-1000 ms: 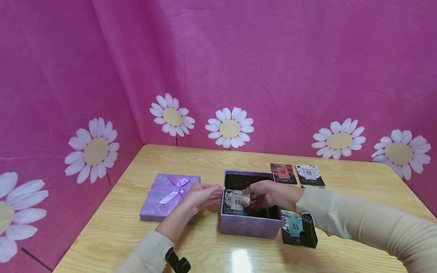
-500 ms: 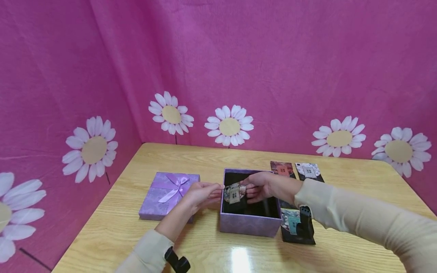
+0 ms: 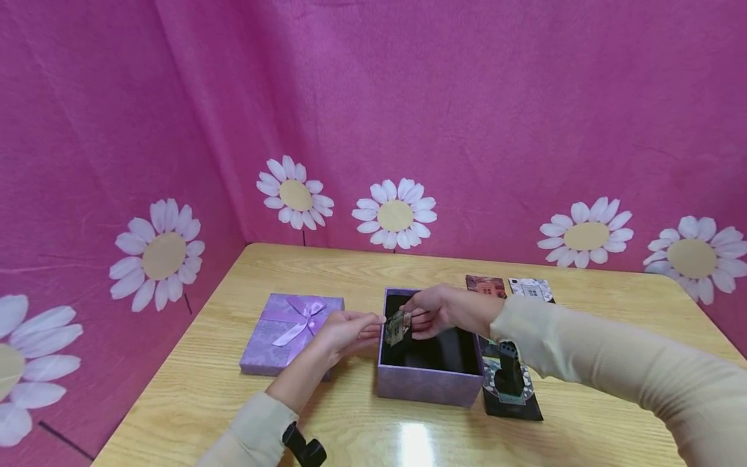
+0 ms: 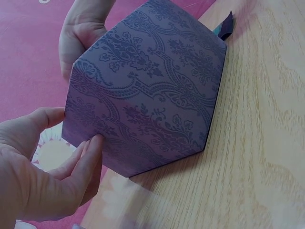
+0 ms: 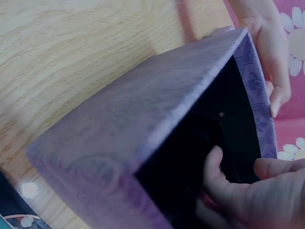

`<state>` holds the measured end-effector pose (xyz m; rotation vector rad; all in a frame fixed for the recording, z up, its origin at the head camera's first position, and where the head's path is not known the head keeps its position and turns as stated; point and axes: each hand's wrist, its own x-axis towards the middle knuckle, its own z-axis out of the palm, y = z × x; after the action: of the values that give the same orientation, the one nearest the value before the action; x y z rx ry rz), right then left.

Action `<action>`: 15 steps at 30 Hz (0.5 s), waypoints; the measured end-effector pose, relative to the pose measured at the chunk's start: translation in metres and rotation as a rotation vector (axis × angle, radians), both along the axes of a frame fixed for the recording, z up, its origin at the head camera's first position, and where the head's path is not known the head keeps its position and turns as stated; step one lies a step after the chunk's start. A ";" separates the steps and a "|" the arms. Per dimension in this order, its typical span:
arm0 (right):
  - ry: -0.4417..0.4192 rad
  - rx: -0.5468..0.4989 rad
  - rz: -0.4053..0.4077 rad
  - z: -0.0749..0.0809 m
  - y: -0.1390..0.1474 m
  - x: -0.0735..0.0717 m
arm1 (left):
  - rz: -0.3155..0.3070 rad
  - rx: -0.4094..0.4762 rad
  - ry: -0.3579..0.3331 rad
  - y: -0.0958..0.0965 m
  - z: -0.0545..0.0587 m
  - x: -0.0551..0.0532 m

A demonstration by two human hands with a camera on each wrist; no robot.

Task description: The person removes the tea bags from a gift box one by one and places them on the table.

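Observation:
In the head view an uncovered purple patterned box (image 3: pixel 428 386) with a black interior stands on the table. My right hand (image 3: pixel 436 308) reaches into it and holds a flat dark packet (image 3: pixel 397 328) with a flower print and a pale label, tilted near the left wall. In the right wrist view the right fingers (image 5: pixel 221 183) are inside the dark box; the packet cannot be made out there. My left hand (image 3: pixel 345 334) rests against the box's left side. Seen from the left wrist, its thumb meets the rim and its fairly straight fingertips (image 4: pixel 97 139) touch the outer wall.
The purple lid (image 3: pixel 280 334) with a ribbon bow lies left of the box. To the right lie more flat packets: a red one (image 3: pixel 486 285), a white one (image 3: pixel 531 289) and a nearer one (image 3: pixel 512 408), partly covered by the right arm. A pink curtain (image 3: pixel 467 117) hangs behind.
The packet, flatter in the box before, is now tilted more steeply in my right hand. That hand has shifted slightly left and up. My left hand stays at the box's side.

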<state>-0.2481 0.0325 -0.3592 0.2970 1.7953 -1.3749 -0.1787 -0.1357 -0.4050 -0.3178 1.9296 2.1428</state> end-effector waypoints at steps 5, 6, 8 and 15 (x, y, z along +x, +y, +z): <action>-0.030 -0.017 0.038 -0.052 0.001 -0.026 | -0.003 0.005 0.001 0.001 0.000 0.002; -0.042 -0.039 0.062 -0.070 0.003 -0.037 | -0.003 0.007 -0.001 0.002 -0.001 0.002; -0.050 -0.045 0.075 -0.082 0.004 -0.041 | -0.003 0.008 0.000 0.002 -0.001 0.002; 0.013 0.002 0.030 -0.010 -0.002 0.013 | 0.008 -0.003 -0.005 0.000 0.000 0.001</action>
<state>-0.2350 0.0301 -0.3689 0.2622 1.8044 -1.3575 -0.1776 -0.1354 -0.4047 -0.3316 1.9326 2.1419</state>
